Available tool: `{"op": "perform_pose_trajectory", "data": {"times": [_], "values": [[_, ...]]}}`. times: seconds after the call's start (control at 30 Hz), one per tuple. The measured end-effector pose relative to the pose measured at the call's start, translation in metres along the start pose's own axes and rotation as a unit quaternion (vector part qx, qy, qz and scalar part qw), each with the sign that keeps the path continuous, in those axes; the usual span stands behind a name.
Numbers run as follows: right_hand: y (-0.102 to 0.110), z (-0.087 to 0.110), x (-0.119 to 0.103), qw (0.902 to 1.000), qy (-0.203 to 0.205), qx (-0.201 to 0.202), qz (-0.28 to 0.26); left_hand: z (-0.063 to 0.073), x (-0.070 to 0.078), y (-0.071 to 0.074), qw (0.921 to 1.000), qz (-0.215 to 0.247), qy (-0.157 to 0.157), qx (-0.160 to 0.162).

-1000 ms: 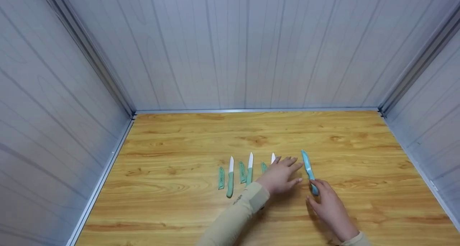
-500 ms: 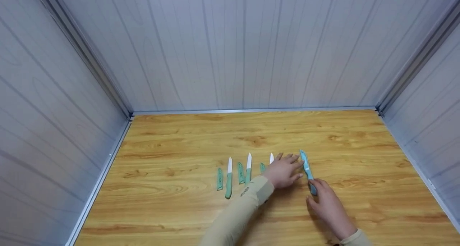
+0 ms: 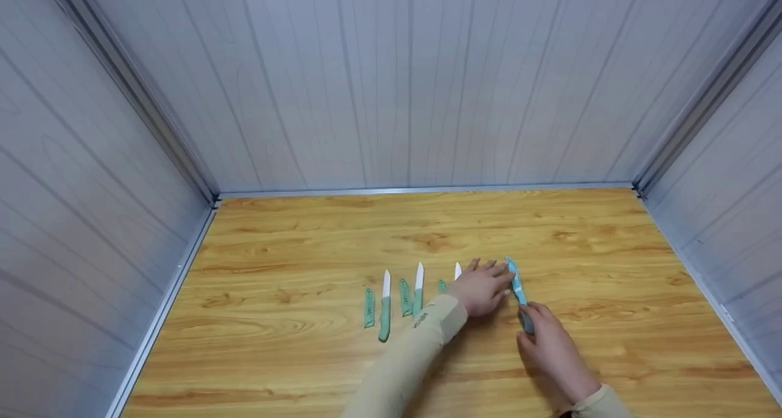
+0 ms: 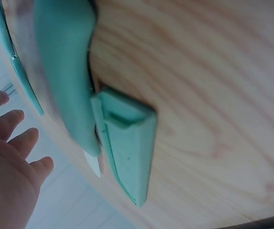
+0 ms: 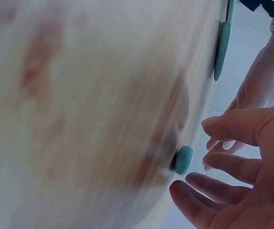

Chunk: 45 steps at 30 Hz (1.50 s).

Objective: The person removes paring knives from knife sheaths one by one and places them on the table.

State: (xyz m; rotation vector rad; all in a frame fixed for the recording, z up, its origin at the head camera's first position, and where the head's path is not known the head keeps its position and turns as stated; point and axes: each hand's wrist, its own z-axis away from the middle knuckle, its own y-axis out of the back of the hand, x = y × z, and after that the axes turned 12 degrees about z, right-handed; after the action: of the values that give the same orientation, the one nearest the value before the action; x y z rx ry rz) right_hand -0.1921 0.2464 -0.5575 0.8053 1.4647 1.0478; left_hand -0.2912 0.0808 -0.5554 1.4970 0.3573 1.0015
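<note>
In the head view, a light blue knife (image 3: pixel 517 291) lies on the table with its sheath over most of the blade. My left hand (image 3: pixel 481 288), fingers spread and nearly straight, has its fingertips right at the sheath. The right hand (image 3: pixel 550 338) is at the handle, thumb apart from the fingers; the right wrist view has the handle end (image 5: pixel 183 160) beside loosely bent fingers. Under the left hand, a third green knife (image 3: pixel 457 270) shows only its white blade, its sheath (image 3: pixel 443 285) partly covered. The left wrist view shows a green handle (image 4: pixel 67 71) and sheath (image 4: pixel 127 148) close up.
Left of the hands lie two more green-handled knives with white blades, one knife (image 3: pixel 385 308) and another knife (image 3: pixel 419 286). Each has a green sheath beside it, the outer sheath (image 3: pixel 369 308) and the inner sheath (image 3: pixel 405 297). Pale panel walls (image 3: pixel 409 88) enclose the wooden table (image 3: pixel 275 357).
My left hand has moved right toward the blue knife, its fingertips now at the sheath. The right hand stays by the handle. The whole head view has shifted slightly.
</note>
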Motion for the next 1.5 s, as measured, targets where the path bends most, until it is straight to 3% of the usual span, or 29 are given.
{"op": "perform_pose_trajectory", "data": {"times": [0.47, 0.67, 1.2, 1.5], "values": [[-0.002, -0.004, -0.001, 1.0, -0.006, -0.003, 0.004, -0.009, 0.001, -0.005, 0.9999, -0.015, -0.001, -0.006], [-0.004, -0.002, 0.001, 0.9996, 0.009, 0.021, 0.018, -0.012, 0.003, -0.007, 0.9997, -0.025, 0.002, -0.004], [-0.004, -0.011, 0.0, 0.9986, -0.009, 0.032, 0.04, -0.014, 0.005, -0.009, 0.9998, -0.007, 0.011, -0.017], [-0.002, -0.016, -0.001, 0.9973, -0.006, 0.038, 0.063, -0.011, 0.008, -0.008, 0.9997, -0.019, 0.006, -0.017]]}}
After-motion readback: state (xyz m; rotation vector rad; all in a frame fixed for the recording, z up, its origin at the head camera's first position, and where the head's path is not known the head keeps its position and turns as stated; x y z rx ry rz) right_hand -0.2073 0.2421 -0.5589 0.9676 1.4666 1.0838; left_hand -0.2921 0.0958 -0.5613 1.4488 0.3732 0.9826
